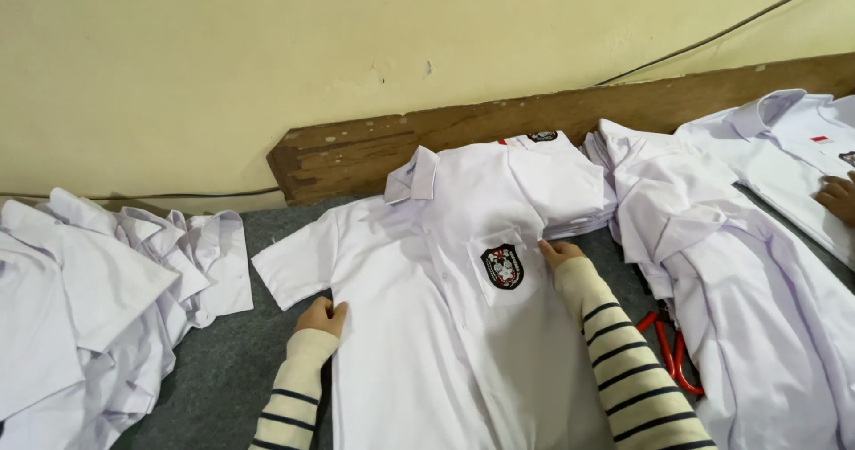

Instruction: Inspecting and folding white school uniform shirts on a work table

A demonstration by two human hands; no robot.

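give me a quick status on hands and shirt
Left hand flat on white shirt by the sleeve. Right hand pressing beside badge pocket. Red scissors lie right, clear.

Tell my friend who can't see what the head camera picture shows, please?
Two hands press flat on a white short-sleeved shirt spread on a grey surface: the left hand near its sleeve, the right hand beside the badge pocket. More white shirts lie piled around, and red scissors peek out.
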